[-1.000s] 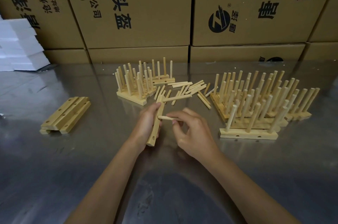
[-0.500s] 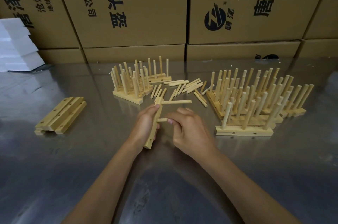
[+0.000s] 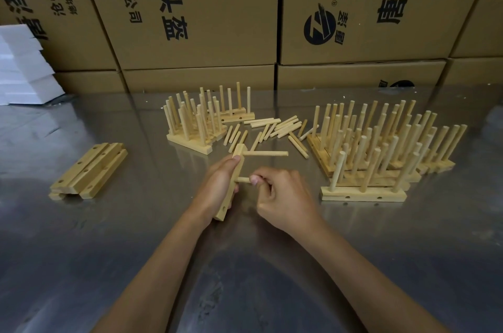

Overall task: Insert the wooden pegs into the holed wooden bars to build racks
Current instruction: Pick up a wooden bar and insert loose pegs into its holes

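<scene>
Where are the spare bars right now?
Head view, left side: the spare bars lie stacked on the metal table, left of the left hand.

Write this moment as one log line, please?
step: second peg going in | left hand: holds bar | right hand: pinches peg at middle hole | first peg: seated | loose pegs: behind

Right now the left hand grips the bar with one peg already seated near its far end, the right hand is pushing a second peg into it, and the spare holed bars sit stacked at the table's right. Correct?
Not quite. The head view shows the spare holed bars stacked at the table's left, not right. The rest holds: the left hand grips the bar with one peg seated near its far end, and the right hand pushes a second peg in.
</scene>
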The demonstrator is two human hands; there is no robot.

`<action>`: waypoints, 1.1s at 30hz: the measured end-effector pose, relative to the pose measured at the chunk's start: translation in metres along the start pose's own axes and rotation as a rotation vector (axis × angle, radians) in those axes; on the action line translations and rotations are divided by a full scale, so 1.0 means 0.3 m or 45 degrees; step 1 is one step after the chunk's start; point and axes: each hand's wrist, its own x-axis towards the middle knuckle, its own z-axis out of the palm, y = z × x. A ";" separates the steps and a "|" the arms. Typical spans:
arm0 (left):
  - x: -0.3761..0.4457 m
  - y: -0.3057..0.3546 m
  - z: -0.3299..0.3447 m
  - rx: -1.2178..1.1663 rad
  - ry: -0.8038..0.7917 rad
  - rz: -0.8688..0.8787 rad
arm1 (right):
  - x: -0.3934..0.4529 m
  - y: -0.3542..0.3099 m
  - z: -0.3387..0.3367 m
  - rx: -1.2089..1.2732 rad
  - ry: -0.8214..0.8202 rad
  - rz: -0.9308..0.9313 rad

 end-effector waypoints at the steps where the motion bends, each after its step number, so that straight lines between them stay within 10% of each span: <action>1: 0.000 0.003 -0.001 -0.036 -0.005 -0.018 | 0.005 0.001 0.001 -0.014 -0.034 0.010; 7: 0.012 0.029 -0.043 -0.437 0.086 -0.205 | -0.002 -0.031 -0.002 0.228 -0.144 0.073; 15: -0.004 0.029 -0.025 -0.487 -0.064 -0.224 | 0.015 -0.054 -0.050 0.871 0.264 0.113; 33: -0.048 0.043 0.048 -0.346 0.012 -0.210 | -0.011 -0.046 0.013 0.923 0.292 0.012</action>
